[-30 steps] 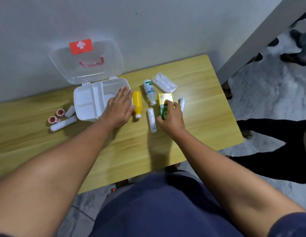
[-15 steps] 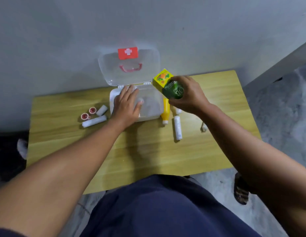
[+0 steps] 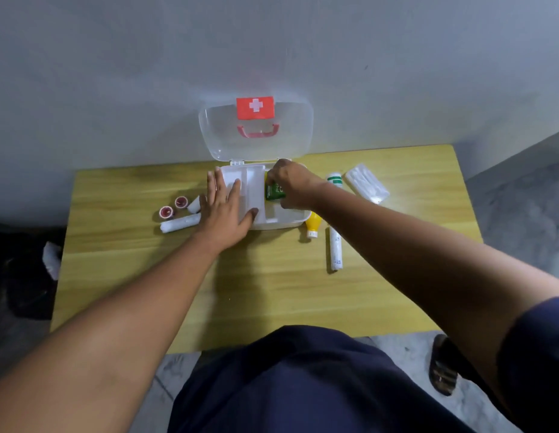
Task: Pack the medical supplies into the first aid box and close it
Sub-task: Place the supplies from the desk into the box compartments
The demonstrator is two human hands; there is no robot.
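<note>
Two bare hands work over one white first aid box point(image 3: 283, 225) that stands open on a wooden table point(image 3: 272, 292), near the wall. Its clear lid point(image 3: 298, 142) is raised and leans back; on the lid I see one red label with a white cross point(image 3: 255, 107) and one red handle point(image 3: 258, 132). The left hand point(image 3: 226, 210) lies flat with spread fingers on the left part of the box, holding nothing. The right hand point(image 3: 292, 189) is closed around one green and yellow carton point(image 3: 274, 191), which is inside the right compartment of the box; white letters are on its green side, but they are too blurred to read. Left of the box lie two small red tape rolls point(image 3: 166, 212), just beside each other, and two white bandage rolls: a longer one point(image 3: 179, 222) in front of them and a shorter one point(image 3: 194, 205) partly hidden by the left hand. Right of the box I count one yellow bottle point(image 3: 312, 225) touching the front right corner of the box, one long white tube point(image 3: 335, 250) just beside it with small print that I cannot read, one white bottle with green bands point(image 3: 335, 179) behind the right forearm, and one clear packet of white swabs point(image 3: 367, 187) near the far right side. One dark sandal point(image 3: 443, 367) is on the floor under the table edge.
</note>
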